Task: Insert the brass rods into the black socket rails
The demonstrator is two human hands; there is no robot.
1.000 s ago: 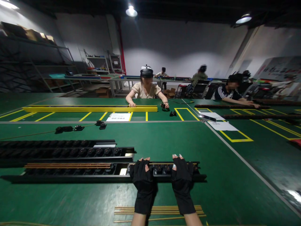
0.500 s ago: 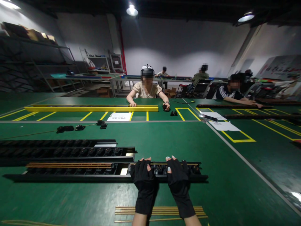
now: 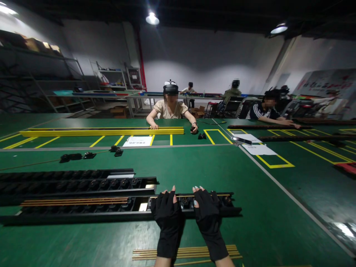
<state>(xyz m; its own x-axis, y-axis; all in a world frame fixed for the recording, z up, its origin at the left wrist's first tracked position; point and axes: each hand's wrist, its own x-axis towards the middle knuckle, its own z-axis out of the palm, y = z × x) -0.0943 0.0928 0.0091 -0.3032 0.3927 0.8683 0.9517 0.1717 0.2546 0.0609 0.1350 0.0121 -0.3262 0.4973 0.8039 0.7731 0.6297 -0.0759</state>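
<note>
Black-gloved left grip [image 3: 167, 212] and right grip [image 3: 207, 209] lie flat, fingers unclenched, on the long black metal rail [image 3: 83, 217] beneath them; thin copper rods [image 3: 191, 252] lie behind the wrists on the green desk [image 3: 264, 230]; a wrist drawn back carelessly could probably scatter them.

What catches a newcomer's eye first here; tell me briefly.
Two hands in black fingerless gloves, the left hand and right hand, rest side by side on the right end of a long black rail at the near edge of the green table. Behind, a bright yellow beam lies across the table before a seated person.
</note>
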